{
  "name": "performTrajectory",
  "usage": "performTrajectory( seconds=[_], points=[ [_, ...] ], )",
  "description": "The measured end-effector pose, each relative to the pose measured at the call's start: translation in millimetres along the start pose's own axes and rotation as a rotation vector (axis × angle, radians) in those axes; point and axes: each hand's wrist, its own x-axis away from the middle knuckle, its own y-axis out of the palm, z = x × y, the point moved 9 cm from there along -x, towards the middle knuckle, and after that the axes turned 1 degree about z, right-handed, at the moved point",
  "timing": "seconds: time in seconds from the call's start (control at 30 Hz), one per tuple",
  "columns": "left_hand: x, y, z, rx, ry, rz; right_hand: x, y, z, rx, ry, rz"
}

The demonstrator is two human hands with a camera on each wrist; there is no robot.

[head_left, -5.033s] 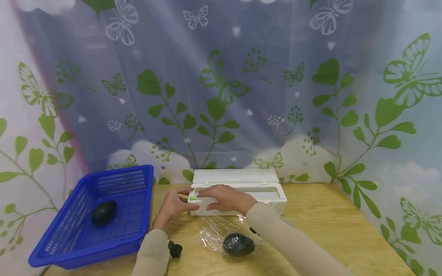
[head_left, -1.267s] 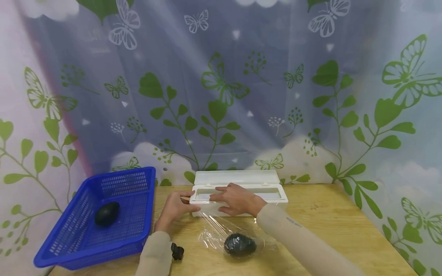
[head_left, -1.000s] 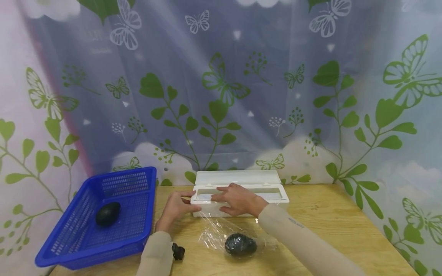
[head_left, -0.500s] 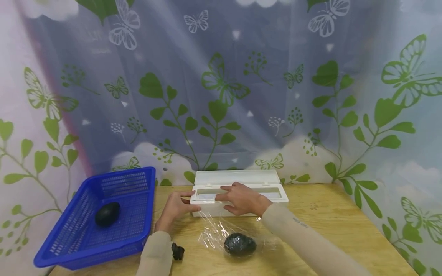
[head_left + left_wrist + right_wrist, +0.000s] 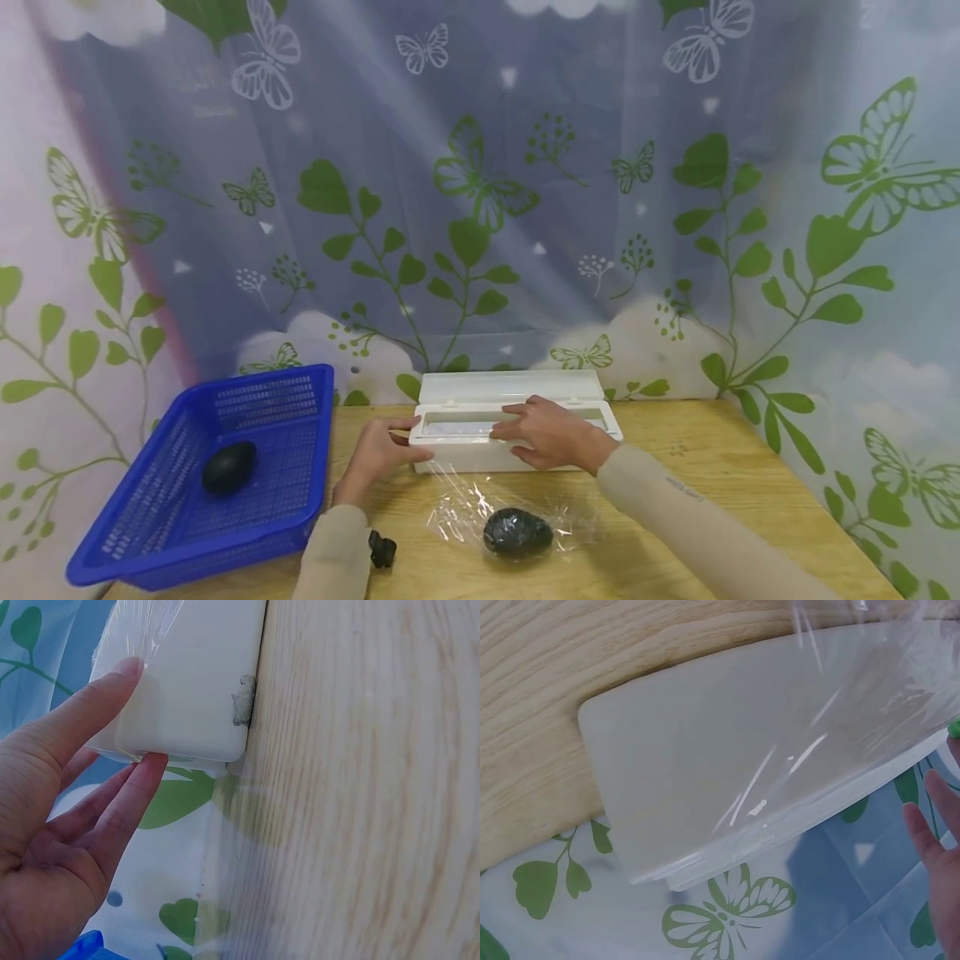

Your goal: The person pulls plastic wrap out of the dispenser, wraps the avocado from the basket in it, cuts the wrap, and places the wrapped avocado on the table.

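A white cling film dispenser (image 5: 465,457) stands at the back of the table with its lid (image 5: 510,386) raised. My left hand (image 5: 378,454) grips its left end, thumb on the front face and fingers at the end. My right hand (image 5: 555,433) lies over the front rim, fingers fairly straight. In the right wrist view a fingertip touches a small green slide cutter (image 5: 954,729), hidden under the hand in the head view. Clear cling film (image 5: 461,508) spreads from the dispenser's front over a dark avocado (image 5: 517,533) on the table.
At the left, a blue plastic basket (image 5: 198,554) holds another dark avocado (image 5: 229,467). A patterned curtain (image 5: 480,275) hangs right behind the wooden table (image 5: 697,492).
My right hand has slid rightward along the dispenser's rim from the left corner, where the green slide cutter showed earlier. The film's tight strands at the left have slackened. My left hand stays put.
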Motion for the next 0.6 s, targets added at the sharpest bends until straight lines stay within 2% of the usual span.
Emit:
performTrajectory(
  seconds=[0.6],
  points=[
    [0.1, 0.0, -3.1, -0.007, -0.025, 0.001, 15, 2.7, 4, 0.099, -0.001, 0.077]
  ],
)
